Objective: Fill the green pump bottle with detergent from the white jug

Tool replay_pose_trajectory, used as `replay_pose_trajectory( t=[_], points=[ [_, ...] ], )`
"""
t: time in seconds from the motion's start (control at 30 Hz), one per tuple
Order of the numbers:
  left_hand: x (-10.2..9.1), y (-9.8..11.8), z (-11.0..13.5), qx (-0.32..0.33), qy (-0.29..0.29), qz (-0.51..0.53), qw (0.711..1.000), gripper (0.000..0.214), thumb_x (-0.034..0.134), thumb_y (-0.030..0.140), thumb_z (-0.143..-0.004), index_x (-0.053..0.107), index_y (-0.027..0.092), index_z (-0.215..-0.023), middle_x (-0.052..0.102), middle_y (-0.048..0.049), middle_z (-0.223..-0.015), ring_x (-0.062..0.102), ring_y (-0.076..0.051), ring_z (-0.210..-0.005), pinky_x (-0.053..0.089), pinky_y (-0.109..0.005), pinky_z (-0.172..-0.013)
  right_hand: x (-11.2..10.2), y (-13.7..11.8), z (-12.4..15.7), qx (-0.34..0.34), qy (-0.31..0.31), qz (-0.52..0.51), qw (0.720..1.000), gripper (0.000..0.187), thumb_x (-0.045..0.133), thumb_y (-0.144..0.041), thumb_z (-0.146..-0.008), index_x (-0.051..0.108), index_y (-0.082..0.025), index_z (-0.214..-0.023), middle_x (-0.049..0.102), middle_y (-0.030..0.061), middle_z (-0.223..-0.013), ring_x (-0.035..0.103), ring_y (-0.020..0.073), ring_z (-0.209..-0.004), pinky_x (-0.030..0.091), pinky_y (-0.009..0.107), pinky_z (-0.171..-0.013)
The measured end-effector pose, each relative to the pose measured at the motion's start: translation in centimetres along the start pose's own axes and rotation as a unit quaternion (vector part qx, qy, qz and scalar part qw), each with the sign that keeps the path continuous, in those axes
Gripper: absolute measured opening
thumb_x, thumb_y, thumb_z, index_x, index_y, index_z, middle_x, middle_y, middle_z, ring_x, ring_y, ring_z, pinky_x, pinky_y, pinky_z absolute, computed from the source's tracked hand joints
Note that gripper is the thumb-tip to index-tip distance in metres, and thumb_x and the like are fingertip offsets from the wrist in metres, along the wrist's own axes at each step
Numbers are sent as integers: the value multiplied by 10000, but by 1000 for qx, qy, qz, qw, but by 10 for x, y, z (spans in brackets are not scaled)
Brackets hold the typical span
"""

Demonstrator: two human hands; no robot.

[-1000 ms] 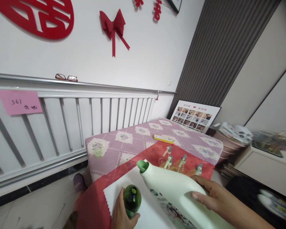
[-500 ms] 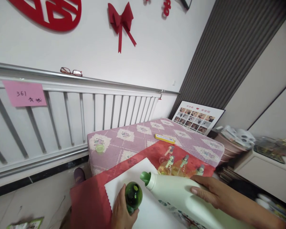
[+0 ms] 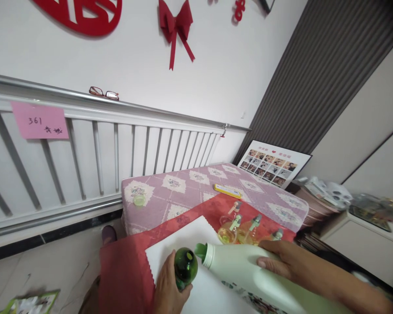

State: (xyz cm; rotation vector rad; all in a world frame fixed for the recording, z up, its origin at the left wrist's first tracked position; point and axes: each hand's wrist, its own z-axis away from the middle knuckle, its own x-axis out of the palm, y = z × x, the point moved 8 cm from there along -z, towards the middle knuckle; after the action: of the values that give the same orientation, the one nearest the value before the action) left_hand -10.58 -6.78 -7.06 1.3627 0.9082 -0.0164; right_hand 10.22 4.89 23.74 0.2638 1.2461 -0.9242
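My left hand is wrapped round a small dark green bottle that stands on a white cloth. My right hand grips a large white detergent jug, tilted so that its green spout sits right beside the small bottle's mouth. No liquid is visible between them. Just behind the jug, several small clear bottles of yellow liquid with pump tops stand on a red cloth.
The table carries a purple patterned cover with a yellow flat object and a pale green cap. A white railing with glasses and a pink note runs behind. A photo board and clutter stand at right.
The jug has tilted lower and its spout has come down to the green bottle's mouth. The view has shifted slightly down and left.
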Motion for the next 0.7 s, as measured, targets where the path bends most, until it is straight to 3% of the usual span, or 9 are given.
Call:
replay_pose_trajectory(
  t=[0.27, 0.7],
  points=[
    [-11, 17, 1, -12, -4, 4, 1000, 935, 619, 281, -702, 312, 51, -1555, 439, -199, -1649, 440, -323, -1524, 379, -493, -1282, -2, -8, -1, 11, -9, 28, 1000, 486, 464, -657, -951, 658, -212, -911, 767, 129, -980, 713, 312, -909, 521, 387, -787],
    [-10, 13, 1, -4, 13, 19, 1000, 917, 642, 270, -689, 357, 91, -1542, 460, -191, -1639, 450, -333, -1517, 382, -507, -1277, -3, -22, -3, 10, -25, 45, 999, 493, 451, -632, -953, 673, -193, -917, 780, 180, -1038, 721, 347, -953, 535, 408, -795]
  ],
)
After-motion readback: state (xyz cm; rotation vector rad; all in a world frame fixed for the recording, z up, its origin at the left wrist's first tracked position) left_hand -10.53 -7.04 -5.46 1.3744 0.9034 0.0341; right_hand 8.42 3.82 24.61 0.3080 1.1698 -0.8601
